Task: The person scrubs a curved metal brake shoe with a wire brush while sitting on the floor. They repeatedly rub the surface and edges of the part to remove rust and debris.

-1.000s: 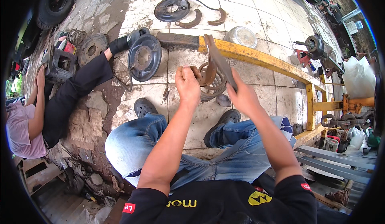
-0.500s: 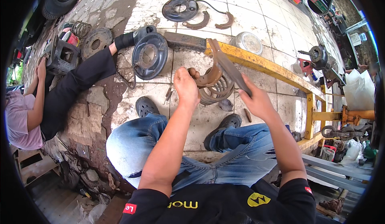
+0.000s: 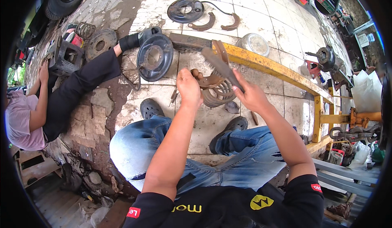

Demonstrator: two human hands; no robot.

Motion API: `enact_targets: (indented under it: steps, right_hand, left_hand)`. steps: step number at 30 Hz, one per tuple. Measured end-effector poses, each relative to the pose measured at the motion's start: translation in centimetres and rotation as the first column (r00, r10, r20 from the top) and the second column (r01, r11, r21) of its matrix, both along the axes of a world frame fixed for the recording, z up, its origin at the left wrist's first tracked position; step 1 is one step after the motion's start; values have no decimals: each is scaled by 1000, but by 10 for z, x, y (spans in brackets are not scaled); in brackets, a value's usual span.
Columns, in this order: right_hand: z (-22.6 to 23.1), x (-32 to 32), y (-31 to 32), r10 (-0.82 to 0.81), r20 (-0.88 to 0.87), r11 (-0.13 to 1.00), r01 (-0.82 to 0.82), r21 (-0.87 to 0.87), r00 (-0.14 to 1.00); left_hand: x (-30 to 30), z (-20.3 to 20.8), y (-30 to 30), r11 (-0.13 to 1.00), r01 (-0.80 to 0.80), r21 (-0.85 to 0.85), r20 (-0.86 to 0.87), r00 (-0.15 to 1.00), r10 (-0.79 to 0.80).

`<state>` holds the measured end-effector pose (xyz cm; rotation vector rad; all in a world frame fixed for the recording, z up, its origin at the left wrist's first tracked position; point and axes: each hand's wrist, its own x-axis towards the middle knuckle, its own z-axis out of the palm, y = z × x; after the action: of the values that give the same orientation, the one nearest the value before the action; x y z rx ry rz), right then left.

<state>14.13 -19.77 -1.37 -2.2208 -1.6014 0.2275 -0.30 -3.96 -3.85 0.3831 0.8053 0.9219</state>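
In front of me my left hand [image 3: 189, 88] is closed on one end of a curved, rusty brake shoe [image 3: 210, 81], held up above the floor. My right hand [image 3: 252, 93] grips the handle of a wire brush [image 3: 223, 69], its bristles facing the shoe. The brush slants up and left across the shoe and hides part of it; I cannot tell whether the bristles touch. Below the shoe, a rusty coil spring [image 3: 217, 99] lies on the tiles between my feet.
A yellow steel beam [image 3: 265, 62] runs just beyond my hands. Left of it leans a black brake backing plate [image 3: 154, 58]. Farther off lie another backing plate [image 3: 178, 10] and two brake shoes [image 3: 231, 22]. A round tin [image 3: 254, 44] stands behind the beam. At left sits another person [image 3: 24, 120].
My right hand has moved left and slightly up, carrying the wire brush toward the upper left over the brake shoe. My left hand stays nearly in place on the shoe.
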Motion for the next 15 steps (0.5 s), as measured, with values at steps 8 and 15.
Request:
enact_targets:
  steps: [8, 15]
  right_hand:
    - [21, 1, 37, -160, 6, 984, 159, 75, 987]
    - [7, 53, 4, -619, -164, 781, 623, -32, 768]
  left_hand:
    - [1, 0, -4, 999, 18, 38, -48, 999, -16]
    - [-5, -6, 3, 1000, 11, -11, -7, 1000, -11]
